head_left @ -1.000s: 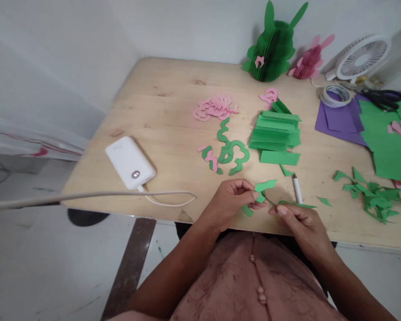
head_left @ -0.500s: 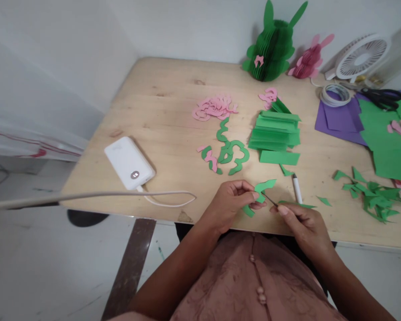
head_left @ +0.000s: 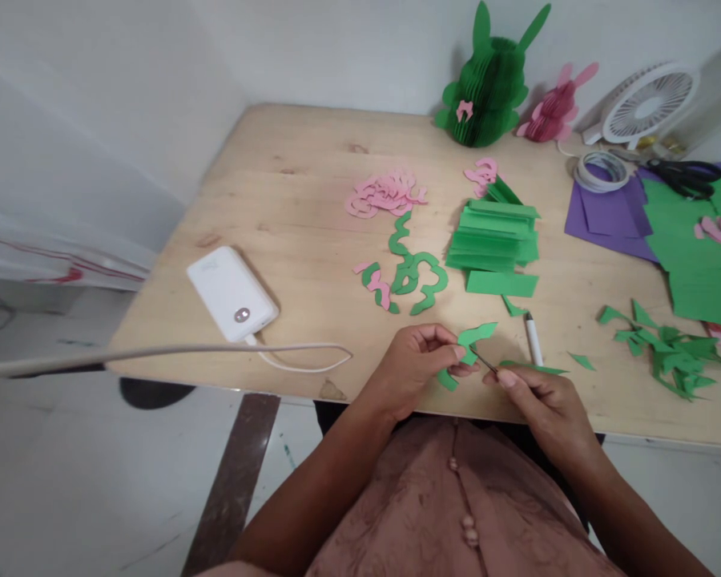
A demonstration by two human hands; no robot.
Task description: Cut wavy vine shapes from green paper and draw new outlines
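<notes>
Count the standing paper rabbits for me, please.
2: the green rabbit at the back of the table, and the smaller pink rabbit to its right, beside the white fan.

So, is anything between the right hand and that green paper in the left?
Only the slim dark tool in the right hand, its tip at the green paper; nothing else visible stands between.

L hand [head_left: 417, 361] pinching, R hand [head_left: 544, 397] gripping w/ thumb up top, both nr table's [head_left: 300, 232] front edge; forearms [head_left: 318, 481] angled in.
</notes>
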